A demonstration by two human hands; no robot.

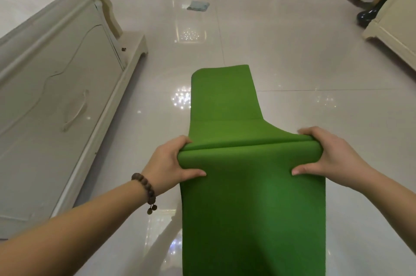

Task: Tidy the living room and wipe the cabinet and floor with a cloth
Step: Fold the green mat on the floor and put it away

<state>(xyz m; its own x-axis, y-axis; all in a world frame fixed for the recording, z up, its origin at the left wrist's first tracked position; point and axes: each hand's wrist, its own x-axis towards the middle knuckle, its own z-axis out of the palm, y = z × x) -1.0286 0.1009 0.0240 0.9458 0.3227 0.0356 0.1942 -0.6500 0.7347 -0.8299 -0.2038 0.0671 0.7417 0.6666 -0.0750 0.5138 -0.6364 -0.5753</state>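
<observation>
The long green foam mat [252, 197] is hanging folded over the glossy tiled floor [292, 50]; the left hand [173, 161] and right hand [326, 154] fingers are clamping the fold's ends, and keeping the edges aligned should give a neat fold.

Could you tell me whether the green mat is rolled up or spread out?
Neither: the green mat is partly folded, both hands gripping a raised crease across it.

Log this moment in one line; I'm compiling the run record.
left hand: grips green mat fold | right hand: grips same fold | blue cloth: on floor, untouched | cabinet: left
</observation>
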